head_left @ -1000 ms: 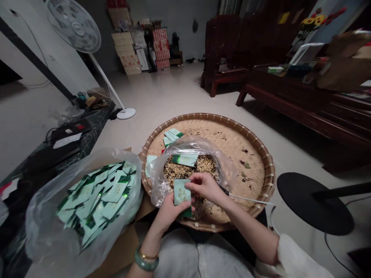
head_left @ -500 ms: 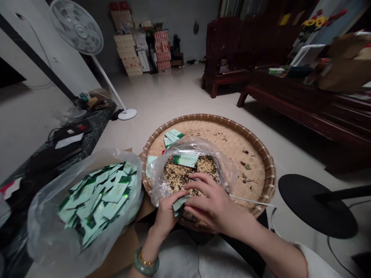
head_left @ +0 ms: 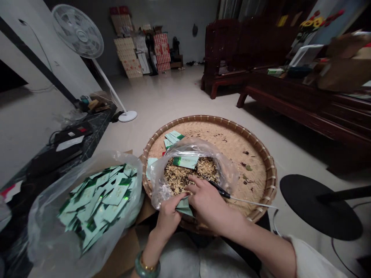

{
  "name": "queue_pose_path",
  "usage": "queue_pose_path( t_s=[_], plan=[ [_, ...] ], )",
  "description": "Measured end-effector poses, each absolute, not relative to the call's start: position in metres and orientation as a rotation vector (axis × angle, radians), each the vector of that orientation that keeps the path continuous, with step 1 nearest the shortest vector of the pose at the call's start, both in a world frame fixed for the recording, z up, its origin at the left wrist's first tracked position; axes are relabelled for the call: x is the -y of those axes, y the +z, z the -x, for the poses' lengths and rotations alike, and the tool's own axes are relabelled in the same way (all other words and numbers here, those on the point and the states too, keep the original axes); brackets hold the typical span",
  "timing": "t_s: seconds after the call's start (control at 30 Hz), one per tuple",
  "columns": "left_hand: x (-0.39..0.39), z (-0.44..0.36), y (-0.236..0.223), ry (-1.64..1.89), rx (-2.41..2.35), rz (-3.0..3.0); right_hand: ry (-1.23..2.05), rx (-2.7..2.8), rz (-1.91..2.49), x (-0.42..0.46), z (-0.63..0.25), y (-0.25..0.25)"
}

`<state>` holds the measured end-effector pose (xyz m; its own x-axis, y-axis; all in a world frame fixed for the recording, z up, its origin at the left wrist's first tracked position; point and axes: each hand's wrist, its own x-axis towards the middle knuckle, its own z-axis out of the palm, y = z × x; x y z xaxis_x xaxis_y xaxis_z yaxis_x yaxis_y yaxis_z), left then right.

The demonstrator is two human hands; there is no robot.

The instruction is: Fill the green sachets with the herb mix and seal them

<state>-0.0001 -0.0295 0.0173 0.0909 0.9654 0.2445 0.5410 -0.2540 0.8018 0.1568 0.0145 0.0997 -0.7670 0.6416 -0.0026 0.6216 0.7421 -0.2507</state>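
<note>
A small pale green packet (head_left: 184, 207) is held low between my two hands, tilted and partly hidden by the fingers. My left hand (head_left: 169, 214) pinches its left side. My right hand (head_left: 203, 199) is at its right edge, index finger stretched forward, the other fingers bent against the packet; the thumb is hidden. Just beyond lies an open clear plastic bag (head_left: 232, 170) of dark and pale dry flakes (head_left: 176, 175), with a flat green packet (head_left: 186, 162) on top. A black-handled tool (head_left: 220, 190) with a white cord rests beside my right hand.
The bag sits in a round woven bamboo tray (head_left: 269, 170) with more green packets (head_left: 173, 138) and scattered dark bits. At left, a plastic bag (head_left: 43, 220) holds many green packets (head_left: 98, 200). A white fan (head_left: 78, 34), black round stand base (head_left: 319, 204) and wooden furniture (head_left: 290, 100) stand around.
The packet was upright and face-on in both hands; now it is tilted low. My right hand went from pinching its upper edge to spread over it, then closer against its right side.
</note>
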Motion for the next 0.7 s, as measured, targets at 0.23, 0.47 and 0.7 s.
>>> queue_pose_path(
  t_s=[0.23, 0.47, 0.7],
  plan=[
    [0.028, 0.000, 0.011, 1.045, -1.523, -1.607, 0.530, 2.613, 0.964, -0.019, -0.174, 0.103],
    [0.026, -0.001, 0.014, 1.045, -1.481, -1.561, 0.688, 2.479, 0.900, -0.020, -0.179, 0.102],
    [0.027, 0.002, 0.009, 1.130, -1.473, -1.533, 0.788, 2.182, 0.840, -0.028, -0.185, 0.115]
  ],
)
